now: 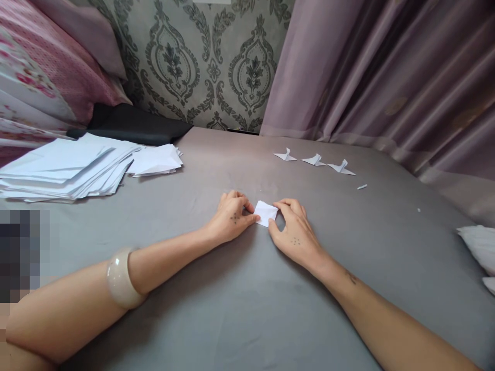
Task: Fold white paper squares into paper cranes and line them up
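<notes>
A small folded square of white paper [266, 212] lies at the middle of the grey surface, between both hands. My left hand [234, 215] pinches its left edge, thumb on top and fingertips bent beneath or beside it. At the right side, my right hand [293, 226] has its index fingertip on the upper corner and its thumb on the lower edge, gripping the paper from that side. Three folded paper birds stand in a row farther back: a left one [286, 155], a middle one [314, 159] and a right one [342, 167].
Stacks of white paper, one large [58, 165] and one smaller [157, 159], lie at the back left before a black sheet [135, 123]. A paper scrap [362, 187] sits near the birds. Purple curtains [348, 67] hang at the right; a white object [479, 247] lies at the right edge.
</notes>
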The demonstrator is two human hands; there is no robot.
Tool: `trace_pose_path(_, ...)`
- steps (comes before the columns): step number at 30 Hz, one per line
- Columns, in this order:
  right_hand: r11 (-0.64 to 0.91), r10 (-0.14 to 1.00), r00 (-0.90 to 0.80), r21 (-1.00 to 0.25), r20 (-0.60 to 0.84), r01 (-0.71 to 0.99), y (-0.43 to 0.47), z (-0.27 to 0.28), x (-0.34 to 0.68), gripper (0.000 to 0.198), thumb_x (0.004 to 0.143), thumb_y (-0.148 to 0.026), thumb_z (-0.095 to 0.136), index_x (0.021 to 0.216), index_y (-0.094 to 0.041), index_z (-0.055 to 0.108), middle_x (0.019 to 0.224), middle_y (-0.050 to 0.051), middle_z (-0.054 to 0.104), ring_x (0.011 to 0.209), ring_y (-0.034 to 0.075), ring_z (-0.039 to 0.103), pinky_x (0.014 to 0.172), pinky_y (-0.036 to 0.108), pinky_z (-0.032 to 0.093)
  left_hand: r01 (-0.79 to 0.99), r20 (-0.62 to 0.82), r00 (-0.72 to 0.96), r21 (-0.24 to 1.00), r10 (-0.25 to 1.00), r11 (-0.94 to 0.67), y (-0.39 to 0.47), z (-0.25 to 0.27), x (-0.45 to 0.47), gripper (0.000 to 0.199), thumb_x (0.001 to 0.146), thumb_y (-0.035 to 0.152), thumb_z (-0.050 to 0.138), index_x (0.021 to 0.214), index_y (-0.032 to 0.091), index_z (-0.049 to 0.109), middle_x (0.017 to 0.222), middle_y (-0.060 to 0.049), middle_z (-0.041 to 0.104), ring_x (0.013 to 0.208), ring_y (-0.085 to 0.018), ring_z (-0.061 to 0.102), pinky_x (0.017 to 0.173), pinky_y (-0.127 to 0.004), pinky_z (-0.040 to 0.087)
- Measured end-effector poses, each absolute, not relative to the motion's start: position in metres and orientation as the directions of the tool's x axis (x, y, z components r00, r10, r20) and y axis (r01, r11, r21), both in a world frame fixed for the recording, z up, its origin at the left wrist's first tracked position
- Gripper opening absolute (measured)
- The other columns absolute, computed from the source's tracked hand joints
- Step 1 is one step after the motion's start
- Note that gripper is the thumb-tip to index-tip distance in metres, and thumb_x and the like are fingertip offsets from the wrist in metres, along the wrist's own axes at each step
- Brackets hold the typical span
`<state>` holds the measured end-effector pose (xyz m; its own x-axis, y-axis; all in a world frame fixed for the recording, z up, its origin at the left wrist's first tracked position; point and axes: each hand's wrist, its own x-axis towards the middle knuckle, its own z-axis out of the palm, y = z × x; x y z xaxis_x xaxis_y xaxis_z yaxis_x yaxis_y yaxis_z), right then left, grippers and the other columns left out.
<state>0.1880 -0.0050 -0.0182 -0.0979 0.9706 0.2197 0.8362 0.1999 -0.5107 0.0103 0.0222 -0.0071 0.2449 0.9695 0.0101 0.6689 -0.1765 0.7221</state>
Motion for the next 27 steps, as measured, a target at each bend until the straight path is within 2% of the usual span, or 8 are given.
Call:
trace_pose_path(4,0.225,0.965,-0.109,-0.537,0.239,0.813,-0.003,-0.021,0.188,0.034,0.076,-0.024,0.053,0.109,-0.018,0.06,0.118,0.011,0.055,0.11,0.028,0.051,0.097,0.044,0.042,0.616,0.028,0.233,0.769,0.972,-0.169,0.023,-0.01,0.009,0.013,0.074,0.028,0.069,0.08,0.017,0.067,0.103,-0.007,0.058,0.103,-0.024,0.048,0.091,-0.037,0.04)
trace_pose_path(7,0.248,0.958,-0.091,-0.625,0.272,0.74,0.0,-0.021,0.191,0.025,0.074,-0.023,0.056,0.098,-0.019,0.061,0.113,0.01,0.058,0.104,0.024,0.054,0.093,0.04,0.044,0.535,0.026,0.257,0.829,0.966,-0.164,0.022,-0.011,0.007,0.013,0.074,0.029,0.066,0.077,0.016,0.065,0.085,-0.004,0.06,0.08,-0.017,0.052,0.073,-0.029,0.042)
trace_pose_path(10,0.232,0.964,-0.042,-0.762,0.261,0.605,0.002,-0.019,0.193,0.016,0.075,-0.029,0.06,0.088,-0.02,0.061,0.102,0.007,0.063,0.09,0.02,0.058,0.083,0.036,0.046,0.346,-0.008,0.31,0.932,0.951,-0.105,0.02,-0.008,0.008,0.019,0.075,0.033,0.066,0.079,0.015,0.062,0.072,0.0,0.058,0.062,-0.011,0.048,0.058,-0.023,0.037)
trace_pose_path(14,0.215,0.976,-0.038,-0.906,0.216,0.364,0.001,-0.014,0.193,0.02,0.077,-0.038,0.064,0.083,-0.02,0.06,0.078,0.002,0.064,0.07,0.015,0.057,0.067,0.03,0.045,0.056,0.116,0.329,0.988,0.937,-0.142,0.017,-0.002,0.008,0.025,0.073,0.033,0.071,0.083,0.015,0.058,0.077,0.0,0.06,0.065,-0.008,0.052,0.06,-0.021,0.039)
trace_pose_path(16,0.269,0.962,-0.039,-0.911,0.271,0.313,-0.002,-0.012,0.191,0.018,0.077,-0.037,0.066,0.082,-0.02,0.061,0.077,0.001,0.064,0.069,0.014,0.055,0.067,0.029,0.045,-0.034,0.129,0.327,0.992,0.936,-0.125,0.014,0.0,0.008,0.028,0.074,0.033,0.072,0.092,0.015,0.06,0.085,-0.002,0.063,0.075,-0.011,0.057,0.067,-0.022,0.043)
trace_pose_path(19,0.366,0.926,-0.034,-0.868,0.377,0.335,-0.01,-0.008,0.187,0.013,0.079,-0.033,0.066,0.081,-0.021,0.061,0.079,0.0,0.064,0.072,0.013,0.055,0.072,0.028,0.044,-0.11,0.094,0.368,0.992,0.925,-0.058,0.01,0.004,0.008,0.029,0.076,0.036,0.071,0.097,0.015,0.066,0.096,-0.006,0.065,0.087,-0.015,0.059,0.071,-0.025,0.049)
trace_pose_path(23,0.435,0.89,-0.044,-0.815,0.454,0.383,-0.018,-0.006,0.181,0.009,0.08,-0.029,0.066,0.079,-0.022,0.059,0.077,-0.001,0.062,0.071,0.013,0.053,0.072,0.027,0.044,-0.224,0.079,0.419,0.974,0.904,0.019,0.003,0.007,0.009,0.023,0.077,0.035,0.071,0.088,0.015,0.069,0.089,-0.004,0.067,0.081,-0.014,0.061,0.068,-0.025,0.052)
trace_pose_path(27,0.412,0.902,-0.05,-0.818,0.429,0.402,-0.021,-0.007,0.178,0.016,0.078,-0.031,0.067,0.075,-0.022,0.055,0.072,-0.003,0.056,0.067,0.012,0.051,0.067,0.027,0.043,-0.275,0.057,0.439,0.959,0.897,0.074,-0.001,0.007,0.013,0.021,0.077,0.033,0.072,0.084,0.014,0.07,0.084,-0.004,0.069,0.077,-0.013,0.062,0.066,-0.024,0.052)
